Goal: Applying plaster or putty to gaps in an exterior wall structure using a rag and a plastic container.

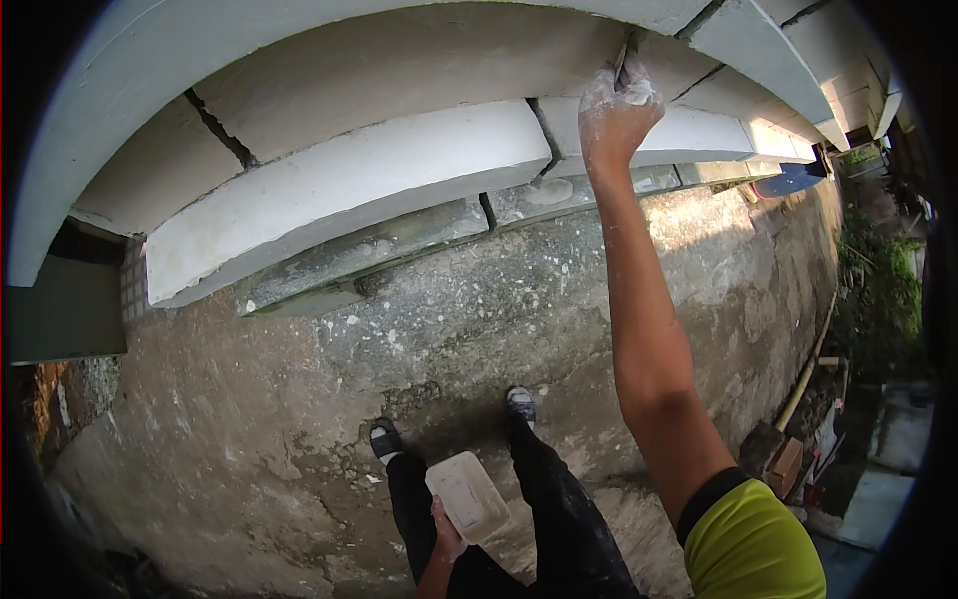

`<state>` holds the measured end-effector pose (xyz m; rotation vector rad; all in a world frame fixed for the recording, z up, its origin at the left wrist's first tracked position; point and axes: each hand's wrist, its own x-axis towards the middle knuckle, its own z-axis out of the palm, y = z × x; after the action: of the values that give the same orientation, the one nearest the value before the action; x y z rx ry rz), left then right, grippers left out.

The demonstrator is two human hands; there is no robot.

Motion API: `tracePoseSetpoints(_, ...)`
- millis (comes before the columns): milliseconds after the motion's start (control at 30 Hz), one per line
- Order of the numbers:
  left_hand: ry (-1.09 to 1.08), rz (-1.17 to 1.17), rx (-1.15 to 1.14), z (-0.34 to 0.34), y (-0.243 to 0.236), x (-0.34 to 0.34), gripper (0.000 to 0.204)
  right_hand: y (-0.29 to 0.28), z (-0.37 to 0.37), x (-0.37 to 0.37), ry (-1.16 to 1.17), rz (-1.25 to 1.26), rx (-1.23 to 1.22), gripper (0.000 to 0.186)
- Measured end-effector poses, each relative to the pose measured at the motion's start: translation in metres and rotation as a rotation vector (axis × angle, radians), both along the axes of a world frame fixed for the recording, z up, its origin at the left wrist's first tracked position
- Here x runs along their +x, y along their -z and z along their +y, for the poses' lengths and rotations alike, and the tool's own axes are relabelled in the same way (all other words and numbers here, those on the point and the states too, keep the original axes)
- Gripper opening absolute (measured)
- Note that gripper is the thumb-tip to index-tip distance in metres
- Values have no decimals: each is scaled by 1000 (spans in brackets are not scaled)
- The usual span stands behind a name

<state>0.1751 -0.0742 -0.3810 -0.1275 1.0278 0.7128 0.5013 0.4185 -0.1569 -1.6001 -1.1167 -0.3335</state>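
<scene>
My right hand (619, 118), dusted with white, reaches far forward with its fingers closed round a small thin-bladed tool that looks like a putty knife (623, 62). The tip meets the beige wall face (429, 58) close under the upper white ledge (289, 28). Low in front of my legs, my left hand (447, 531) grips a pale rectangular tub (471, 497) by its side. The tub's inside looks whitish; how much it holds cannot be made out.
A lower white ledge (359, 190) with dark joints juts out below the wall face. Beneath it runs a rough grey stone step (389, 245). Stained concrete floor (249, 419) lies under my feet. Plants (878, 280), a bamboo pole (808, 374) and bricks (785, 467) are at the right.
</scene>
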Motion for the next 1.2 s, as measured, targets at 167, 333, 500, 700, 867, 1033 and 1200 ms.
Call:
tracePoseSetpoints(167, -10, 22, 16, 9, -4, -5, 65, 39, -45, -123, -553, -81, -39, 32)
tracePoseSetpoints(333, -20, 20, 81, 26, -18, -15, 66, -3, -58, -54, -299, 85, 242, 36)
tracePoseSetpoints(500, -13, -27, 49, 25, -16, -7, 67, -6, 12, 21, -269, 737, 437, 38)
tracePoseSetpoints(700, -36, -127, -52, 31, -25, -2, 64, 26, -39, -142, -635, 225, 14, 39)
tracePoseSetpoints(867, -26, -128, -95, 25, -5, 5, 66, 15, -64, -104, -591, 61, 198, 37)
tracePoseSetpoints(1033, 45, -95, -50, 33, -14, 18, 66, 4, -23, -45, -235, 547, 175, 39)
tracePoseSetpoints(1200, -14, -120, -151, 29, -14, 0, 65, 8, -14, -170, -366, 728, 109, 42)
